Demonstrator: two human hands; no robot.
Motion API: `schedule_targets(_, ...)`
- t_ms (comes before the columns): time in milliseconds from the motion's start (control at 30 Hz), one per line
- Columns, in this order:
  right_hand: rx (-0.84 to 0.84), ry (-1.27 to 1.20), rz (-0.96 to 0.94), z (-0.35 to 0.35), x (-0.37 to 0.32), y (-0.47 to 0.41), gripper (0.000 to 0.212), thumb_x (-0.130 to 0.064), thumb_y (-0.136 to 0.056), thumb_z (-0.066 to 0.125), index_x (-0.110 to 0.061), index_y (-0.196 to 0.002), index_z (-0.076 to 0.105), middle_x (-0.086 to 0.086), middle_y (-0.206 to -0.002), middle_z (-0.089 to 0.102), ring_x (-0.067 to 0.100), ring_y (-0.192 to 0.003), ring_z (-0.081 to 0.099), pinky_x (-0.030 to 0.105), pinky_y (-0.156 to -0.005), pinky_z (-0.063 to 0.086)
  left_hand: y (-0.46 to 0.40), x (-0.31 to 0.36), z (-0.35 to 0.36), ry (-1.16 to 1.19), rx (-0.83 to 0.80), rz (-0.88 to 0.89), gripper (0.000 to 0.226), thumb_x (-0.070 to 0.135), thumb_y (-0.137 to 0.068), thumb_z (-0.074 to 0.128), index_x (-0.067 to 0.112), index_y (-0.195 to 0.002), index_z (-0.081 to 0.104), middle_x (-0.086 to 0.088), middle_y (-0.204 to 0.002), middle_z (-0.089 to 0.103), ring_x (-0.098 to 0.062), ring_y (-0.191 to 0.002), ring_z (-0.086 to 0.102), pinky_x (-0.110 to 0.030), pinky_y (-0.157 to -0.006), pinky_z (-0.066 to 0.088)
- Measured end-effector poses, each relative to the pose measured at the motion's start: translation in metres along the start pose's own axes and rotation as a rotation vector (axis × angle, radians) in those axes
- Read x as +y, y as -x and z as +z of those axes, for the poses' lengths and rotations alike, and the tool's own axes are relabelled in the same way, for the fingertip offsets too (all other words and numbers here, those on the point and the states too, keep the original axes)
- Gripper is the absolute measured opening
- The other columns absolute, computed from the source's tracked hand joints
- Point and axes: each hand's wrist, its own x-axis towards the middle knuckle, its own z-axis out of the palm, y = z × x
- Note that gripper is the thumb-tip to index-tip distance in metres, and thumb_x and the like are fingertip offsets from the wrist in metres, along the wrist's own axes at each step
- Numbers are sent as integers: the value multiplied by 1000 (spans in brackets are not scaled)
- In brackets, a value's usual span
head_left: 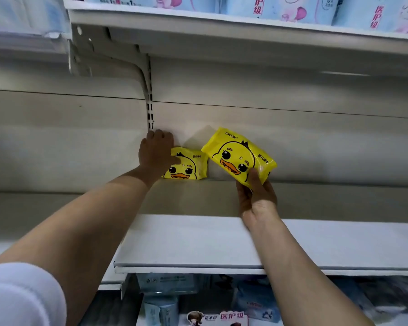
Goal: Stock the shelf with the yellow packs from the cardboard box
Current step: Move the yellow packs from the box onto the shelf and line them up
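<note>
Yellow packs: one (186,164) stands upright at the far back of the shelf (198,241), our left hand (157,152) gripping its left end. Just right of it, our right hand (254,196) pinches a second pack (238,154), tilted, long axis running left-right, above the open spot beside the first.

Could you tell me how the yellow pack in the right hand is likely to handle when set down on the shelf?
The pack looks soft and glossy, so probably pliable and a bit slippery. The right hand holds it by one corner, suggesting it's light. On edge it may tip.
</note>
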Motion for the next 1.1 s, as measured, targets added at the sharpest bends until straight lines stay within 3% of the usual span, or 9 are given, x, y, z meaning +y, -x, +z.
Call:
schedule_targets(267, -7, 53, 12, 0, 1, -4, 24, -9, -91, 66, -9, -116, 65, 11, -106, 71, 20, -85, 71, 28, -67, 60, -2, 4, -4, 61, -61, -92, 46, 52, -76, 71, 17, -105, 63, -7, -112, 60, -30, -115, 45, -37, -87, 38)
schedule_targets(333, -14, 91, 13, 2, 2, -4, 15, -9, -92, 66, -11, -106, 67, 9, -100, 73, 18, -81, 71, 28, -66, 60, -4, 5, -15, 248, 64, -133, 50, 59, -82, 63, 18, -109, 66, -7, -111, 63, -31, -113, 49, -39, -88, 41)
schedule_targets(433, -49, 176, 7, 3, 3, -3, 8, -9, -92, 66, -11, -100, 69, 5, -90, 75, 16, -77, 72, 28, -67, 60, -2, 20, -43, 611, 184, 29, 57, 64, -85, 57, 18, -117, 68, -1, -114, 67, -21, -109, 57, -30, -90, 44)
schedule_targets(533, -70, 271, 1, 3, 5, 2, 4, -8, -91, 67, -9, -93, 70, 4, -82, 75, 16, -75, 71, 29, -68, 60, 7, 41, -68, 734, -158, 169, 53, 52, -84, 69, 28, -131, 60, 12, -124, 60, -5, -111, 51, -17, -86, 37)
schedule_targets(633, -77, 322, 2, 5, 4, 9, 3, -8, -90, 69, -9, -89, 71, 4, -77, 75, 16, -70, 71, 29, -66, 60, 9, 48, -74, 589, -447, 263, 65, 51, -74, 78, 32, -133, 57, 11, -127, 62, -6, -116, 57, -23, -94, 42)
schedule_targets(700, -85, 347, 8, 7, 4, 12, 3, -9, -90, 70, -8, -87, 72, 4, -77, 75, 17, -69, 71, 29, -65, 60, 10, 46, -75, 526, -557, 285, 50, 45, -74, 80, 29, -120, 66, 9, -111, 70, -11, -102, 65, -28, -88, 49)
schedule_targets(800, -91, 392, 6, 9, 2, 16, 6, -13, -89, 72, -8, -86, 73, 5, -76, 75, 16, -68, 71, 30, -65, 60, 11, 43, -77, 526, -614, 266, 33, 40, -74, 81, 22, -100, 71, 0, -92, 74, -21, -88, 70, -37, -80, 55)
schedule_targets(1000, -141, 519, 16, 11, 5, 15, 8, -16, -92, 68, -11, -89, 72, 1, -73, 75, 13, -67, 70, 24, -61, 58, 7, 41, -77, 460, -659, 226, 38, 37, -74, 82, 15, -102, 70, -4, -95, 74, -23, -89, 70, -35, -80, 55)
schedule_targets(1100, -143, 707, 27, 20, 14, 3, 15, -22, -97, 62, -21, -83, 69, 3, -84, 70, 17, -83, 63, 31, -74, 56, 0, 31, -77, 380, -640, 223, 40, 38, -73, 83, 13, -102, 70, -5, -92, 71, -23, -86, 66, -32, -75, 52)
